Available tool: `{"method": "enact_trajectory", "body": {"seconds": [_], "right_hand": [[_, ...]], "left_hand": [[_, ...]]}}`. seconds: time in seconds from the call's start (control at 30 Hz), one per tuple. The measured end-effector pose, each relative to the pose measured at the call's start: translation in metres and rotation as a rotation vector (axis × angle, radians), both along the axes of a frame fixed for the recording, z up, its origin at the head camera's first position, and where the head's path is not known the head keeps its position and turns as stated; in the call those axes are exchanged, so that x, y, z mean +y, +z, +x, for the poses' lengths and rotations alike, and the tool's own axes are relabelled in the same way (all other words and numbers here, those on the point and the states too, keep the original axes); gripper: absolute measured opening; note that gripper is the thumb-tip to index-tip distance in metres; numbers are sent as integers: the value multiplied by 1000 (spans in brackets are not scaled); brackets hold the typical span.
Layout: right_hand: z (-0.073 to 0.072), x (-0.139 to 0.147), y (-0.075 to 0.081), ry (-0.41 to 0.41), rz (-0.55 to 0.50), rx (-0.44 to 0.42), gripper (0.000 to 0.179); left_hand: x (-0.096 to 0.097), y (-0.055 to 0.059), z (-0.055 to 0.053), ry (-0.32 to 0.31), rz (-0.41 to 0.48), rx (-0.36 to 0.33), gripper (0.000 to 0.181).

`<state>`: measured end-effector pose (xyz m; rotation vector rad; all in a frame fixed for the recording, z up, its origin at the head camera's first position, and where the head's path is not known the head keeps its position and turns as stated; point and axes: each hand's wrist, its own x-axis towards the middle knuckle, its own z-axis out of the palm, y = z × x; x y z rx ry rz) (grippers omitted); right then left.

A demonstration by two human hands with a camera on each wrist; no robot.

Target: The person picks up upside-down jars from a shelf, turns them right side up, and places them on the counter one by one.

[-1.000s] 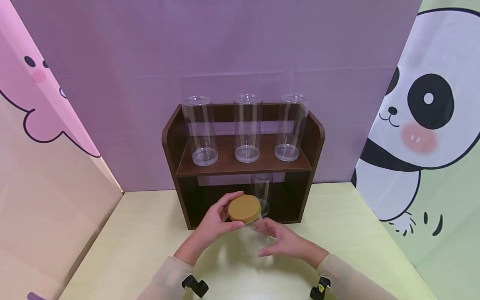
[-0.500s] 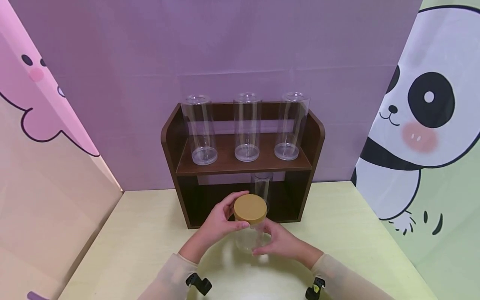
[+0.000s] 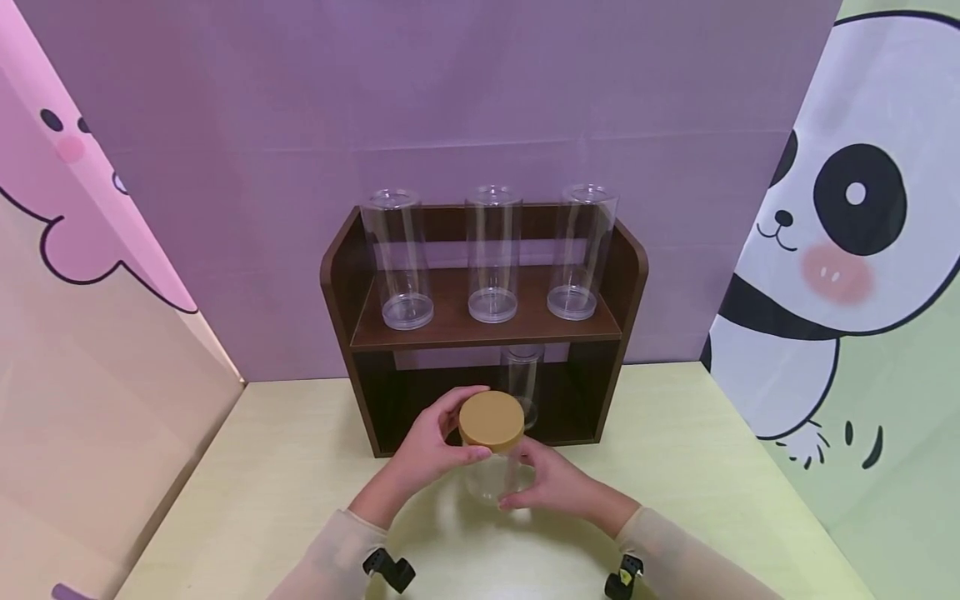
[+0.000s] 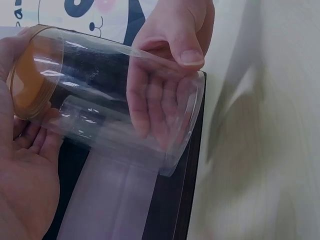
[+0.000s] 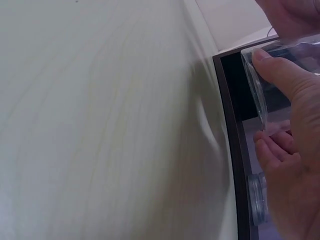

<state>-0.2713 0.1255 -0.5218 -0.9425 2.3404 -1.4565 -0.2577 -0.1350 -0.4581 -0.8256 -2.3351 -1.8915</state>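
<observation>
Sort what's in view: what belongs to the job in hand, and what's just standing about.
Job in hand, it seems:
held jar, in the right grip
lid, in the left grip

Standing about:
rack
three upper jars
lower jar
panda print

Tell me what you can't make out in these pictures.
Head view: the lower-shelf jar, base partly hidden behind the yellow lid.
Head view: a purple thing, cut off by the bottom edge; can't identify it.
Right wrist view: the held jar, lid end cut off by the right edge.
Left wrist view: the left hand, cut off by the left edge.
</observation>
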Motion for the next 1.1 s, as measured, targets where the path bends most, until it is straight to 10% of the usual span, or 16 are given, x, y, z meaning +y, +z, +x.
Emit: {"method": "enact_trajectory", "body": {"seconds": [1.1], "right_hand": [[-7, 36, -5, -31, 24, 117, 61]], "left_hand": [[-89, -19, 18, 259, -68, -22, 77]]}}
